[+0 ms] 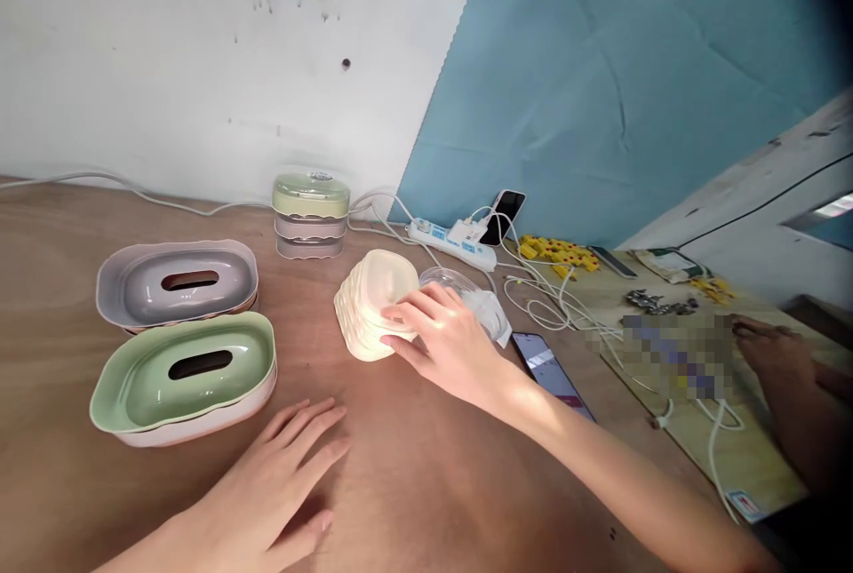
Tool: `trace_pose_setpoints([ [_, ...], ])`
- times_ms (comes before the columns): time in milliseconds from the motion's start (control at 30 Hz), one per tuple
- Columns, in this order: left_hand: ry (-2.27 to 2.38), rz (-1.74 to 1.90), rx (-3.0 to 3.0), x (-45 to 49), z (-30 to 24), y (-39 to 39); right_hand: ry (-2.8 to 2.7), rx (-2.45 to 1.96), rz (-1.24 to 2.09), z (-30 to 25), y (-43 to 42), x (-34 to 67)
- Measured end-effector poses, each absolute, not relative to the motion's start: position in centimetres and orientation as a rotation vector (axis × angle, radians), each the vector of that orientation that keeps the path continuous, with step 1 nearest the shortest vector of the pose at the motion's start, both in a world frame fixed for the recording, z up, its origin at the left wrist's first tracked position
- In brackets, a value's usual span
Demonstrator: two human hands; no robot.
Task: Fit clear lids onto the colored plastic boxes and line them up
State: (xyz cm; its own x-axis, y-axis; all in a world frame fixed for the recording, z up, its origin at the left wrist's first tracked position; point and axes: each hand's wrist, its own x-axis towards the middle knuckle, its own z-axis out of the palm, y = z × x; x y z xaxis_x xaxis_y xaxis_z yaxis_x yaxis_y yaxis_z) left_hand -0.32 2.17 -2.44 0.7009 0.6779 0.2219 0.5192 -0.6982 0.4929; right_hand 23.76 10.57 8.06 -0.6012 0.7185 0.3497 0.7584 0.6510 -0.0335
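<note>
A stack of cream, wavy-edged plastic trays (356,306) stands in the middle of the table. My right hand (443,338) reaches it from the right, thumb and fingers closed on the edge of an upper tray. Palm down, my left hand (286,466) lies on the table with fingers apart, holding nothing. Beyond it sit a green oval tissue-box cover (120,391) and a greyish-purple one (110,289), each with a slot in its middle. Behind my right hand, clear plastic pieces (493,315) are partly hidden.
Against the wall stands a stack of green and purple boxes (310,204). A power strip (450,242) with white cables and a propped phone (507,209) is at the back. Another phone (550,373) lies right. Another person's hand (777,346) is beside yellow pieces (560,253) and metal parts.
</note>
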Motion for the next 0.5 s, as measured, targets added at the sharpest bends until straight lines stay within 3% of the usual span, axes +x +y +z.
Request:
trace_pose_setpoints([
  [300,0.784,0.469,2.691,-0.3,-1.2,2.8,-2.413,-0.969,-0.245,6.4,8.5,24.0],
  [500,0.416,1.214,2.841,-0.8,-0.6,1.8,-2.467,-0.785,-0.023,4.7,3.1,24.5],
])
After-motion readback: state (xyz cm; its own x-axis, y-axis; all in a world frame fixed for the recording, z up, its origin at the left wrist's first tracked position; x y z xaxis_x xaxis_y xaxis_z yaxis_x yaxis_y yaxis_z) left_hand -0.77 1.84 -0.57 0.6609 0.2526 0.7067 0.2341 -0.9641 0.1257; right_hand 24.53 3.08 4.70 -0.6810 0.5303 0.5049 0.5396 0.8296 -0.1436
